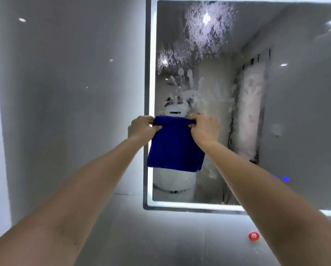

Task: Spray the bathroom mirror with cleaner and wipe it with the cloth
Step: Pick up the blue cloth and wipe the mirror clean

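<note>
Head view: my left hand (143, 127) and right hand (204, 129) each pinch the top edge of the blue cloth (174, 148), which hangs before the mirror (295, 112). I judge the loosely hanging cloth could slip from my hands or just smear the cleaner droplets (199, 41).

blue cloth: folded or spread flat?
Folded. The blue cloth hangs as a compact rectangle with stacked layers visible at its lower right edge; left hand and right hand pinch its top corners before the mirror.
</note>
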Demonstrator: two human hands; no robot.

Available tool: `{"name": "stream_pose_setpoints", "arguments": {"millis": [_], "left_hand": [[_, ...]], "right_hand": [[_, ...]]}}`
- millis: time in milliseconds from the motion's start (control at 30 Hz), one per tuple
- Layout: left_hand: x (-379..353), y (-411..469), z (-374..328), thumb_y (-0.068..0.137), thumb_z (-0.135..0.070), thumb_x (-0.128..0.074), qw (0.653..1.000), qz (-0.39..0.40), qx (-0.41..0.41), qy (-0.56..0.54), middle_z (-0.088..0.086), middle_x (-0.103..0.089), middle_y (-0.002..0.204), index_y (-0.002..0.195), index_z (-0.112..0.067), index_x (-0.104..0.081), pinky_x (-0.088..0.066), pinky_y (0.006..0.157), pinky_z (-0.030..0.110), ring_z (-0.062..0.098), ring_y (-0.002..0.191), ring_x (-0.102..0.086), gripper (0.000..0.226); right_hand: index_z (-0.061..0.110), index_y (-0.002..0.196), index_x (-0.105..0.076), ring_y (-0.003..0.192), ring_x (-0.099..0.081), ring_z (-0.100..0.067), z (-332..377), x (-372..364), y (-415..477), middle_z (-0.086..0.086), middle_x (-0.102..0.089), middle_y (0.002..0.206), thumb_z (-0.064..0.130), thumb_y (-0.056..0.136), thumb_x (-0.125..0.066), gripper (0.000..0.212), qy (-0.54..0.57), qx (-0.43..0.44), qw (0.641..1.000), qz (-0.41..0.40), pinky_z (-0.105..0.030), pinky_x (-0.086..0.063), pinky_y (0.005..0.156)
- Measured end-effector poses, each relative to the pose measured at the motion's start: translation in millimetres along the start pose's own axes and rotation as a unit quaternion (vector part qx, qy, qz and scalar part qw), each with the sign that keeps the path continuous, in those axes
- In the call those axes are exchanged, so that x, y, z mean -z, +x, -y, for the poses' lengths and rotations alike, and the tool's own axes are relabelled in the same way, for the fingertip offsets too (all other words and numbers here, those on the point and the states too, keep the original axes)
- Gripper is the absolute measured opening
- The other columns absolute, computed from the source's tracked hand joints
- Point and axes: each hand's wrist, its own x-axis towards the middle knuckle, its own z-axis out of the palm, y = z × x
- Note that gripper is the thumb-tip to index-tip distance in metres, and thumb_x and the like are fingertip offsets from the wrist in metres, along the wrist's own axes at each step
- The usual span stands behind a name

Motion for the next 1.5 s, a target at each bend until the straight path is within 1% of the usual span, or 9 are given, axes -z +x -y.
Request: {"name": "stream_pose_setpoints", "arguments": {"millis": [200,300,533,667,767,933,1067,1333,1500], "left_hand": [[-22.7,34.2,20.8,0.084,-0.046,-0.062,0.994,-0.106,-0.004,0.017,0.000,-0.067,0.108,0.105,-0.029,-0.068,-0.047,0.087,0.034,0.021,0.103,-0.058,0.028],[-23.1,41.8,24.1,0.083,-0.042,-0.064,0.996,-0.088,0.006,0.010,-0.001,-0.066,0.106,0.101,-0.033,-0.069,-0.048,0.082,0.032,0.020,0.101,-0.059,0.020],[-18.4,47.3,29.8,0.080,-0.042,-0.065,0.998,-0.050,0.038,-0.012,-0.010,-0.065,0.102,0.083,-0.041,-0.060,-0.046,0.093,0.039,0.017,0.101,-0.057,0.006],[-16.4,54.7,29.7,0.081,-0.039,-0.067,0.998,-0.031,0.056,-0.024,-0.008,-0.064,0.101,0.100,-0.031,-0.065,-0.046,0.094,0.036,0.015,0.099,-0.057,0.021],[-15.9,58.1,29.4,0.079,-0.039,-0.068,0.997,-0.016,0.066,-0.029,-0.010,-0.062,0.095,0.092,-0.033,-0.063,-0.044,0.096,0.040,0.017,0.098,-0.057,0.015],[-17.4,53.4,31.3,0.080,-0.040,-0.066,0.998,-0.024,0.053,-0.035,-0.006,-0.065,0.099,0.087,-0.034,-0.058,-0.046,0.094,0.042,0.019,0.097,-0.058,0.012],[-19.9,45.4,30.4,0.085,-0.034,-0.061,0.998,-0.039,0.046,-0.036,-0.002,-0.066,0.105,0.098,-0.028,-0.063,-0.046,0.093,0.041,0.020,0.098,-0.058,0.014],[-24.0,45.4,38.5,0.086,-0.033,-0.060,0.998,-0.031,0.032,-0.047,-0.005,-0.066,0.098,0.086,-0.032,-0.054,-0.046,0.092,0.042,0.018,0.090,-0.058,0.006],[-22.2,54.1,42.2,0.084,-0.038,-0.063,0.999,-0.008,0.009,-0.044,-0.011,-0.060,0.090,0.087,-0.032,-0.054,-0.045,0.093,0.043,0.015,0.085,-0.057,0.011]], "right_hand": [[0.024,0.114,-0.061,0.079,-0.062,-0.026,3.1,-31.2,-1.1,-0.001,-0.070,0.088,0.015,0.095,-0.044,0.027,0.009,0.009,0.993,-0.115,-0.035,-0.041,0.078],[0.017,0.110,-0.056,0.084,-0.057,-0.029,5.5,-44.3,-8.2,-0.004,-0.066,0.089,0.009,0.091,-0.047,0.023,0.007,-0.008,0.985,-0.174,-0.037,-0.034,0.079],[0.001,0.082,-0.062,0.068,-0.056,-0.031,22.7,-75.0,-11.6,-0.017,-0.061,0.091,-0.012,0.070,-0.058,0.018,-0.022,0.105,0.969,-0.222,-0.029,-0.037,0.058],[0.007,0.087,-0.064,0.077,-0.059,-0.030,20.5,-77.3,-19.1,-0.013,-0.062,0.094,0.000,0.074,-0.040,0.029,-0.054,0.108,0.963,-0.240,-0.031,-0.035,0.075],[0.003,0.099,-0.065,0.091,-0.061,-0.032,17.7,-81.1,-28.4,-0.017,-0.064,0.104,-0.005,0.079,-0.056,0.023,-0.108,0.119,0.960,-0.229,-0.039,-0.044,0.094],[-0.001,0.124,-0.057,0.110,-0.057,-0.036,34.1,-81.6,-53.8,-0.021,-0.057,0.129,0.006,0.076,-0.067,0.049,-0.183,0.081,0.977,-0.074,-0.040,-0.048,0.092],[-0.009,0.143,-0.024,0.135,-0.027,-0.044,60.4,-72.8,-63.1,-0.031,-0.021,0.150,0.004,0.088,-0.051,0.063,-0.089,0.035,0.995,0.037,-0.047,-0.024,0.114],[0.039,0.149,-0.009,0.142,-0.008,-0.043,54.5,-91.7,-60.2,-0.004,0.003,0.160,0.054,0.093,-0.033,0.063,-0.091,-0.037,0.995,0.032,-0.070,0.000,0.107],[0.033,0.145,-0.031,0.134,-0.018,-0.057,69.1,-117.1,-48.4,-0.022,-0.015,0.156,0.060,0.087,-0.029,0.064,-0.046,-0.065,0.995,-0.061,-0.071,-0.008,0.106]]}}
